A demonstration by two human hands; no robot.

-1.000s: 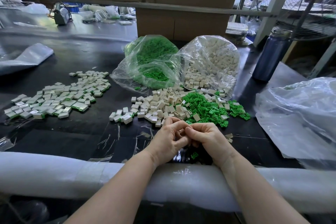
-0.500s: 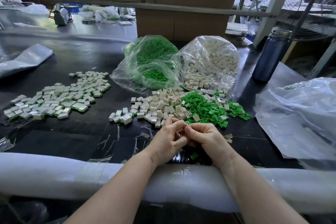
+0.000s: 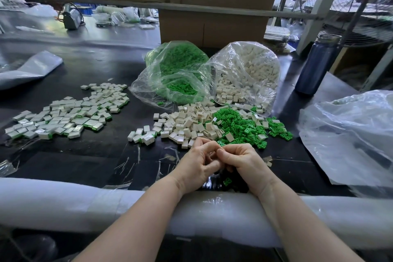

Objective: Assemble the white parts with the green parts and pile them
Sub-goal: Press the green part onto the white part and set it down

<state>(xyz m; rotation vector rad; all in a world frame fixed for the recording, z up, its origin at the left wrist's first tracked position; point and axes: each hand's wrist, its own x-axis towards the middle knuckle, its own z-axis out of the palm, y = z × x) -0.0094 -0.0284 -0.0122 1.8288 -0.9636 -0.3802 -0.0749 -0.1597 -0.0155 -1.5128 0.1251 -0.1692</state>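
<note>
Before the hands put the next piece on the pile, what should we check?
1. Left hand and right hand together, fingers curled: ok.
2. Part between the fingers fully joined: cannot tell, hidden.
3. Loose white parts within reach: ok.
4. Loose green parts within reach: ok.
5. Finished pile has room beside it on the table: ok.
6. Stray green piece under the hands needs picking up: not ok.

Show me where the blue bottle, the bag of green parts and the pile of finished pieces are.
blue bottle (image 3: 314,66), head view, middle of its body.
bag of green parts (image 3: 180,70), head view, green heap inside.
pile of finished pieces (image 3: 70,112), head view, centre of the spread.
</note>
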